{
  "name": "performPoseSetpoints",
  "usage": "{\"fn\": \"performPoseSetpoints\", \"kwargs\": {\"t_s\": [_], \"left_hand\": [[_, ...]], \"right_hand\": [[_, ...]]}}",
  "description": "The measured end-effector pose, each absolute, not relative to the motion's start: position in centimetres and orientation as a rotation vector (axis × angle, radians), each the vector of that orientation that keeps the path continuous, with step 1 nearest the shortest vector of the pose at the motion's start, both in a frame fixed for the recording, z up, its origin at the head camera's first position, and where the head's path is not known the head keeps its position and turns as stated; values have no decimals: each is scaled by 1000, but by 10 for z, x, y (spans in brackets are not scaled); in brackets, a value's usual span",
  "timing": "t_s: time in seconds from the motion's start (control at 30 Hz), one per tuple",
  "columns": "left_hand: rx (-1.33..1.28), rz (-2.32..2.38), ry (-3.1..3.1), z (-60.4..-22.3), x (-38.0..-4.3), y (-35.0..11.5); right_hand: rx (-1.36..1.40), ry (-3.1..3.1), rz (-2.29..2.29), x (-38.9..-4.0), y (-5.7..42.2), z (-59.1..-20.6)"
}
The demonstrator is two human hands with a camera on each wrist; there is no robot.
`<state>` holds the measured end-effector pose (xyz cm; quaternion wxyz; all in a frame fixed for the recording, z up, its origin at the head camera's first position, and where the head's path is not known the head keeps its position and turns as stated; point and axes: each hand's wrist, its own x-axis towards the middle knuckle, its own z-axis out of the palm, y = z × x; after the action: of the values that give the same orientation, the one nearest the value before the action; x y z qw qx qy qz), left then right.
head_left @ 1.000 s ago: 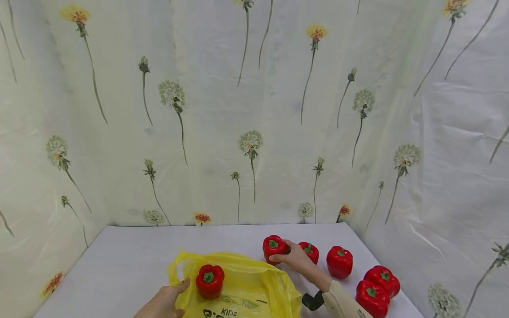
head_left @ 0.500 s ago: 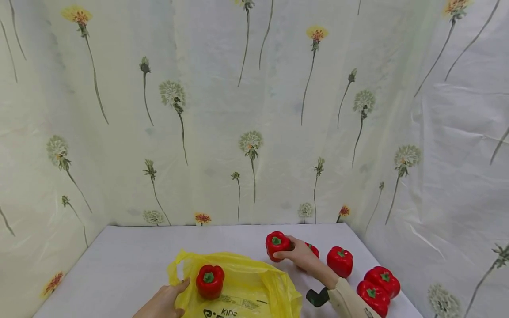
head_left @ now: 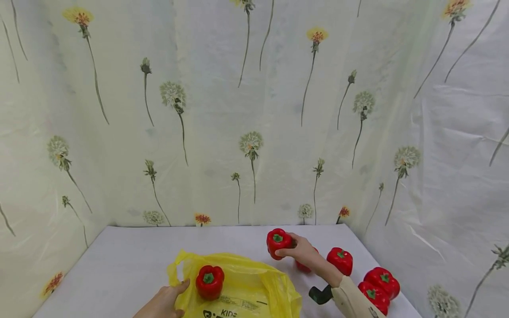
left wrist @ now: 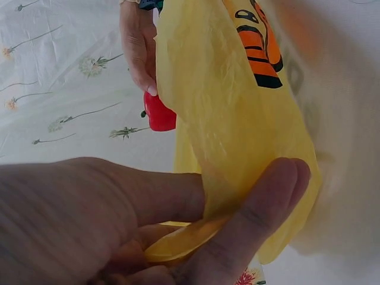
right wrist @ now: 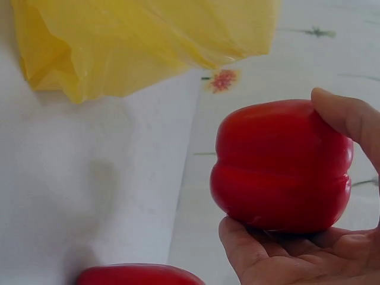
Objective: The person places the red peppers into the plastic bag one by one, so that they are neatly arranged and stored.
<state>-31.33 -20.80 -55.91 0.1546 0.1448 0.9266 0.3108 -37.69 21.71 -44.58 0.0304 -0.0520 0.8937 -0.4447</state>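
My right hand (head_left: 301,251) grips a red bell pepper (head_left: 276,244) with a green stem, thumb on one side and fingers on the other. The right wrist view shows this pepper (right wrist: 279,169) up off the white table. At the lower middle, a yellow plastic bag (head_left: 274,291) printed with black letters spreads with its mouth wide. My left hand (head_left: 165,301) pinches the left edge of the bag; in the left wrist view its thumb and fingers (left wrist: 258,217) enclose the thin film. Another red bell pepper (head_left: 210,287) sits within the bag's mouth, left of centre.
Behind my right forearm, a bell pepper (head_left: 303,266) is mostly hidden. Further right stand another pepper (head_left: 339,260) and, near the table's right edge, a touching pair: one pepper (head_left: 382,281) behind another (head_left: 373,296). A flower-printed curtain (head_left: 214,132) encloses the table (head_left: 131,256).
My right hand has lifted its bell pepper and shifted it slightly right, covering more of the pepper behind the forearm. My left hand and the bag have stayed in place.
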Motion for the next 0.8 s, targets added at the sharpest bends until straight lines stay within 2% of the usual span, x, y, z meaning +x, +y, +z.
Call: {"fn": "performPoseSetpoints", "kwargs": {"t_s": [0.17, 0.37, 0.53, 0.8], "left_hand": [[358, 907, 2687, -495, -272, -181], [325, 933, 2678, -461, -250, -168], [317, 913, 2685, -482, -263, -173], [405, 894, 2676, -568, -317, -209]], "right_hand": [[-173, 2723, -1422, -376, 218, -440], [-182, 2713, -1434, -372, 215, -433], [-212, 2681, -1473, -367, 211, -426], [-339, 2621, -1480, -354, 202, -413]]}}
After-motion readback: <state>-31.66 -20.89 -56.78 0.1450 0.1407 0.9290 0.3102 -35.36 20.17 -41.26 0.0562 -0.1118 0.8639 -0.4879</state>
